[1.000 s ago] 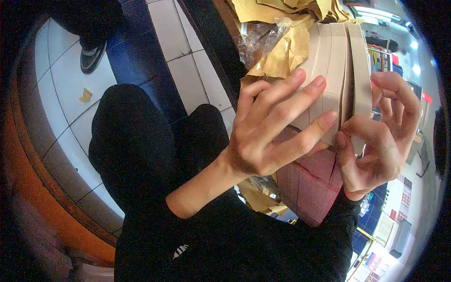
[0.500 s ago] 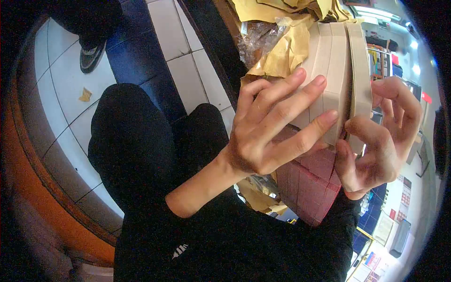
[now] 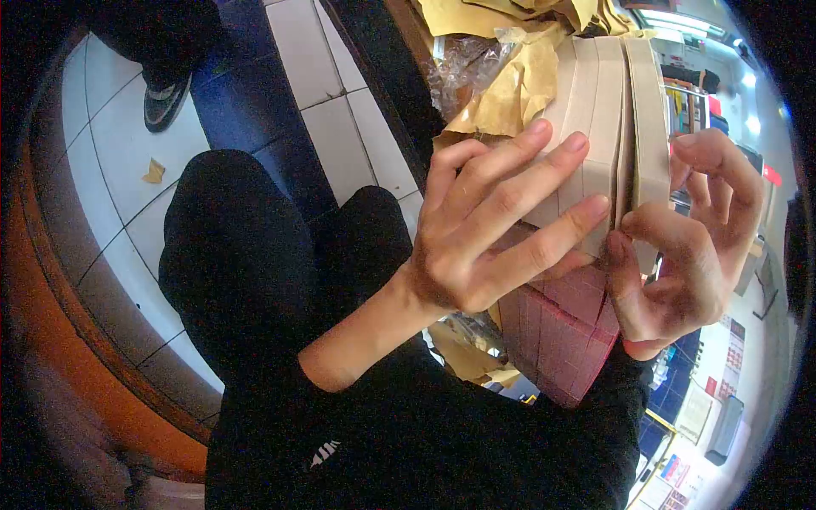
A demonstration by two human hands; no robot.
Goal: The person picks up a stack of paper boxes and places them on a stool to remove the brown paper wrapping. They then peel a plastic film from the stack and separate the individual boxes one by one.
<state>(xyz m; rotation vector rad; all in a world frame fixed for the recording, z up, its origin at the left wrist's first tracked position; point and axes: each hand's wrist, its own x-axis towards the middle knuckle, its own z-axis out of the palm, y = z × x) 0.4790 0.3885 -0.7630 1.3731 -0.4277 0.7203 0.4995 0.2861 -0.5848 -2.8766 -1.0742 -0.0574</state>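
A thick stack of cream-coloured paper blocks (image 3: 591, 106) lies in front of me, with a pink paper stack (image 3: 557, 331) below it. My left hand (image 3: 493, 225) rests across the cream stack, fingers spread, back of the hand up. A narrow gap separates one slab of paper (image 3: 650, 119) from the rest on the right. At the lower end of that gap my right hand (image 3: 693, 246) has thumb and index finger bent close together at the paper's edge. Its other fingers curl behind the slab. What exactly lies between thumb and index is hard to see.
Torn brown wrapping paper (image 3: 514, 89) and crumpled clear plastic (image 3: 472, 72) lie beside the stack. More brown paper (image 3: 463, 348) is under my arm. Another person's shoe (image 3: 166, 106) stands on the tiled floor (image 3: 110, 127), near a paper scrap (image 3: 153, 172).
My right thumb has moved up slightly, closer to the index fingertip. The paper at the gap has shifted a little. My left hand is nearly still.
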